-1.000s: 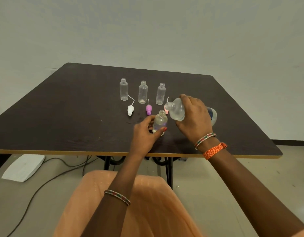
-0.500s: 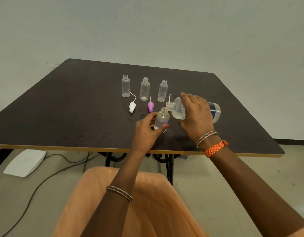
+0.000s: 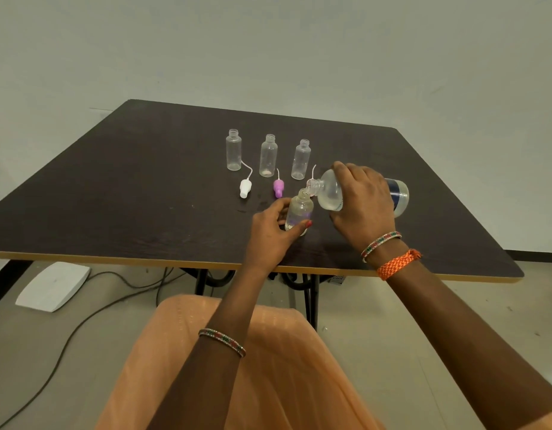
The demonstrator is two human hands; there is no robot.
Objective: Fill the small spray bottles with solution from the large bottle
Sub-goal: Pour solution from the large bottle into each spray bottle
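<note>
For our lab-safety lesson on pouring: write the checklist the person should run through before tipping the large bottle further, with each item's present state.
1. Left hand holds the small bottle steady on the table: ok.
2. Right hand grips the large bottle, tilted toward the small one: ok.
3. Large bottle's mouth lined up over the small bottle's neck: ok, they meet closely.
4. Fill level in the small bottle: cannot tell, the liquid is clear.
5. Three open bottles behind stand upright, away from the hands: ok.
6. White and purple spray tops lie off their bottles, clear of the pour: ok.
</note>
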